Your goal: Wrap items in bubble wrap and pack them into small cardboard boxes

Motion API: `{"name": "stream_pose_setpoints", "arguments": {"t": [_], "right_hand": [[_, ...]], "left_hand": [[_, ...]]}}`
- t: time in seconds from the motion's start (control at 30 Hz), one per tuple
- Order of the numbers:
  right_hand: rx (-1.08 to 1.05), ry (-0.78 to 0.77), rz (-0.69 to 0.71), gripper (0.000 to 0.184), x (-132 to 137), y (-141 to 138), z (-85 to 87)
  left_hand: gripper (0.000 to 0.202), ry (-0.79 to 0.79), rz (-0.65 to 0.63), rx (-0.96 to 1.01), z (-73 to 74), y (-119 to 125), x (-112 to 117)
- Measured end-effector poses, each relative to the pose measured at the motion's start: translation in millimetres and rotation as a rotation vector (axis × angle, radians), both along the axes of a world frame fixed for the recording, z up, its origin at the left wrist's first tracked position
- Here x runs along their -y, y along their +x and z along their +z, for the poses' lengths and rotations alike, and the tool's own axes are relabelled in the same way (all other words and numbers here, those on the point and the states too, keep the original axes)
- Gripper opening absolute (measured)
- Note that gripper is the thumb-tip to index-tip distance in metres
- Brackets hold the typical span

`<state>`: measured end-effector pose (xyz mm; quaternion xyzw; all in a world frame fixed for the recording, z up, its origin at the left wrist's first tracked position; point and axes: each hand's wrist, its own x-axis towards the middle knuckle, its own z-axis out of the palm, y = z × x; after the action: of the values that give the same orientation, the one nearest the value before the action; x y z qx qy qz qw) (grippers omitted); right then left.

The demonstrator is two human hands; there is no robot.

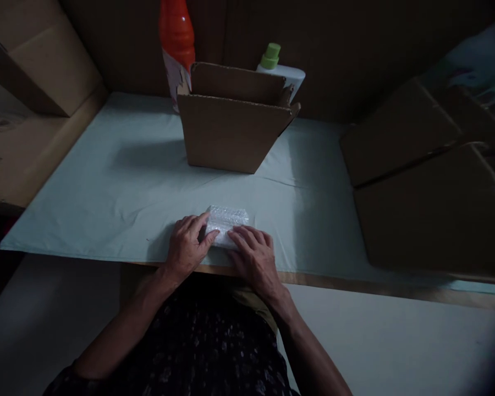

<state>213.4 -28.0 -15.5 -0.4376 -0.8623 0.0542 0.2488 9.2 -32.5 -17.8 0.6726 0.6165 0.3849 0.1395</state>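
A small flat packet of clear bubble wrap (227, 216) lies on the pale cloth close to the table's front edge. What is inside the wrap cannot be made out. My left hand (188, 242) grips its left side, thumb on top and forefinger along the edge. On the right, my right hand (256, 253) is closed over the packet's lower right corner, fingers bent onto the top and thumb tucked underneath or behind. Behind the packet stands a brown cardboard box (231, 132) with its top flaps up; its inside is hidden.
An orange-red bottle (176, 38) and a white bottle with a green cap (271, 58) stand behind the box. Large cardboard boxes flank the pale green cloth (140, 181): one on the left (53, 60), others on the right (429, 209).
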Motion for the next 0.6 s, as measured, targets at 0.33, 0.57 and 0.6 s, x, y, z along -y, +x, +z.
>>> {"name": "stream_pose_setpoints", "arguments": {"t": [0.33,0.57,0.6], "right_hand": [[-0.386,-0.393,-0.022,0.029,3.4,-17.1,15.7],[-0.517,-0.551,-0.074,0.05,0.7,-0.4,22.4],[-0.555,-0.629,-0.036,0.054,-1.2,2.4,24.8]], "left_hand": [[0.066,-0.435,-0.045,1.276,15.1,16.6,42.1],[0.058,-0.56,-0.159,1.152,18.3,17.6,35.2],[0.056,-0.569,-0.189,1.092,20.2,17.0,35.1]]}}
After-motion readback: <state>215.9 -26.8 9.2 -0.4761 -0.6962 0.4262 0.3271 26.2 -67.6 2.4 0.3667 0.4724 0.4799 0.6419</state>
